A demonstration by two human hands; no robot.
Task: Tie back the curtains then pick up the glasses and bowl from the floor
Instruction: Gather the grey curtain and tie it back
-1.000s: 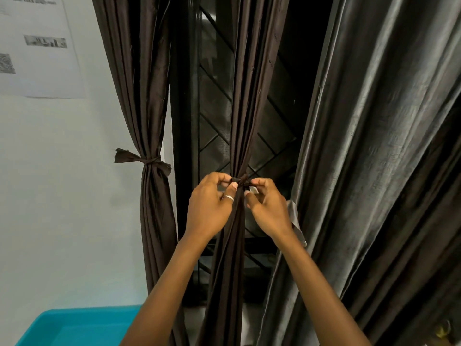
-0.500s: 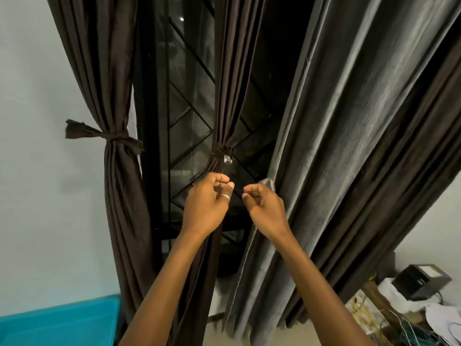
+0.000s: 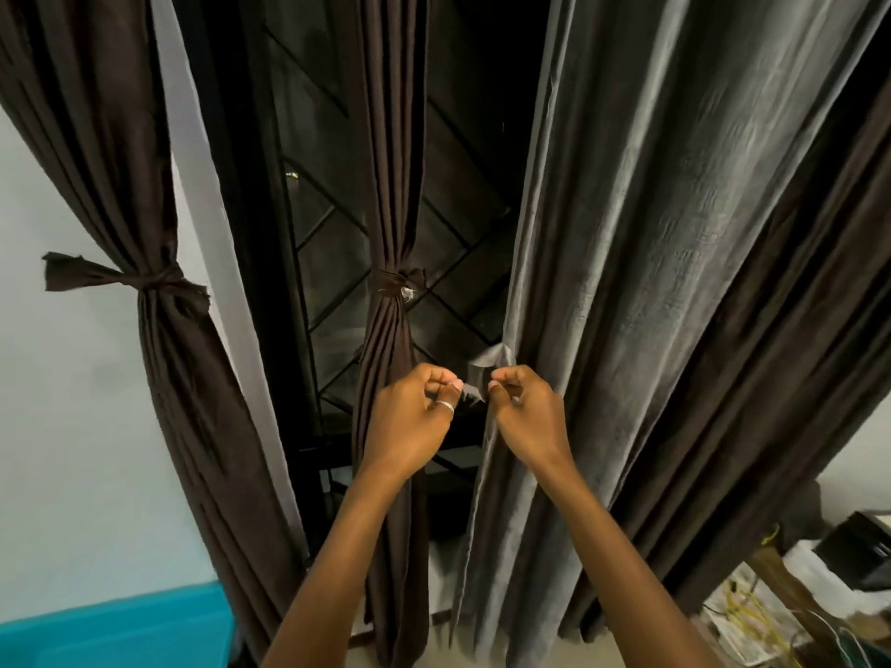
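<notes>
Two dark brown curtains hang tied back: the left curtain (image 3: 159, 330) with a knotted band, and the middle curtain (image 3: 390, 233) cinched by its tie (image 3: 398, 282). The wide right curtain (image 3: 651, 282), grey on its inner face, hangs loose. A short grey tie strip (image 3: 487, 361) sticks out from its left edge. My left hand (image 3: 410, 421) pinches the strip's frayed end, and my right hand (image 3: 528, 412) pinches it close to the curtain edge. No glasses or bowl are in view.
Behind the curtains is a dark window with a diagonal metal grille (image 3: 337, 233). A teal bin (image 3: 120, 629) sits at the bottom left. At the bottom right lies clutter with yellow cables (image 3: 752, 614) and a black box (image 3: 863, 547).
Both hands let go of the middle curtain's knot, which stays tied, and moved down and right onto the grey strip at the right curtain's edge. The view swung right.
</notes>
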